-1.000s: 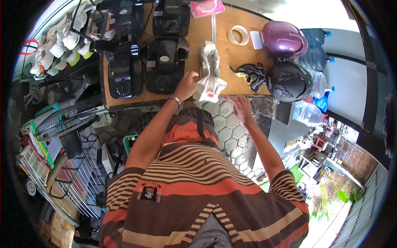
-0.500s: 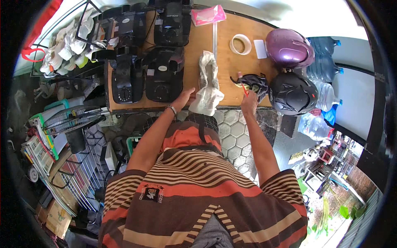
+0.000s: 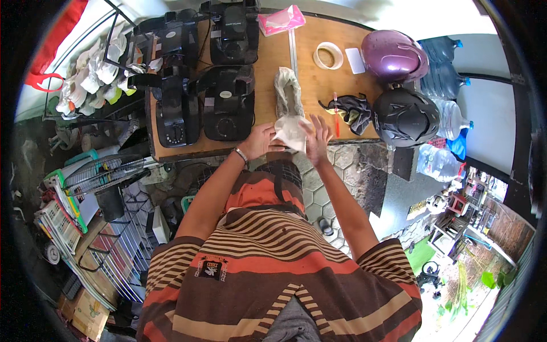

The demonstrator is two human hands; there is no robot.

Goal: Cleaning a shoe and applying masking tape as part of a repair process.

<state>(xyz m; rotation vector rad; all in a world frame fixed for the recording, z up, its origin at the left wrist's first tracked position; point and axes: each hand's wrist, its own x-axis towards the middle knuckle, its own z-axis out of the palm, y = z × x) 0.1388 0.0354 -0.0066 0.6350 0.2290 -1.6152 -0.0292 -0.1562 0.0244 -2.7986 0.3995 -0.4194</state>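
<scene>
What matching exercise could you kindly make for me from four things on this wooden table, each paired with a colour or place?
Column one
1. Nearer helmet
2. Long pale item
3. Farther helmet
4. Soft packet

Column two
A. Glossy purple
B. Pink and white, by the far edge of the table
C. Black
D. Near end between the left hand and the right hand

Right pairs: 1-C, 2-D, 3-A, 4-B.
</scene>
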